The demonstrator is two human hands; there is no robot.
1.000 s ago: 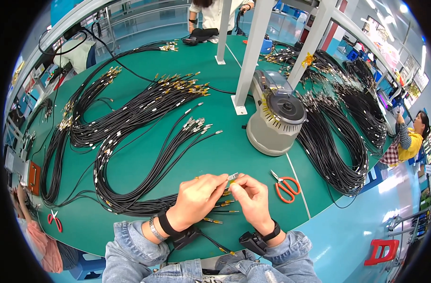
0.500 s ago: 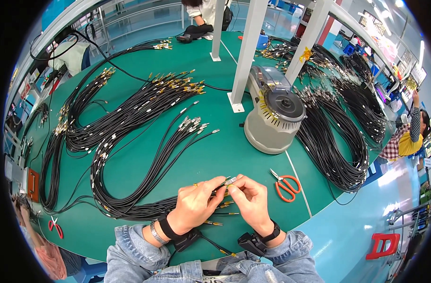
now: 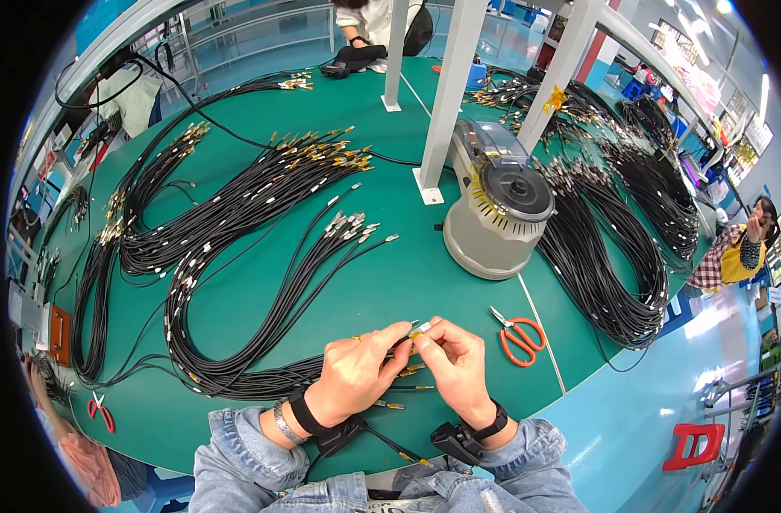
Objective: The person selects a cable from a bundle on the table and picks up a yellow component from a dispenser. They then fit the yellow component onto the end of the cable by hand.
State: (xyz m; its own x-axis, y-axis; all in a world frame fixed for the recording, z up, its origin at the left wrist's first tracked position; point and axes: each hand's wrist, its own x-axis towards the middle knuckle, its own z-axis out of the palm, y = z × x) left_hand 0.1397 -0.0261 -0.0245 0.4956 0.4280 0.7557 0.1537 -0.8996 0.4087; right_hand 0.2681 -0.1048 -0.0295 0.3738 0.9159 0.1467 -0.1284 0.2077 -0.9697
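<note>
My two hands meet near the table's front edge. Between the fingertips of my left hand (image 3: 356, 376), closed, is a black cable's end (image 3: 419, 330) with a pale fitting and a bit of yellow on it. The thumb and index finger of my right hand (image 3: 455, 363) pinch the yellow part of that same end. Other cable ends (image 3: 412, 371) with yellow sleeves lie just under my hands. They belong to a curved bundle of black cables (image 3: 228, 378) that runs off to the left.
Orange-handled scissors (image 3: 521, 340) lie right of my hands. Behind them stands a round tape dispenser (image 3: 497, 244) beside grey posts (image 3: 446, 111). More cable bundles (image 3: 228, 214) cover the left and the right of the green table (image 3: 399, 291). Small red scissors (image 3: 102, 412) rest far left.
My hands stay almost in place, with slight finger movement at the cable end. The person at the far right has lowered a raised arm, and the person across the table has shifted slightly.
</note>
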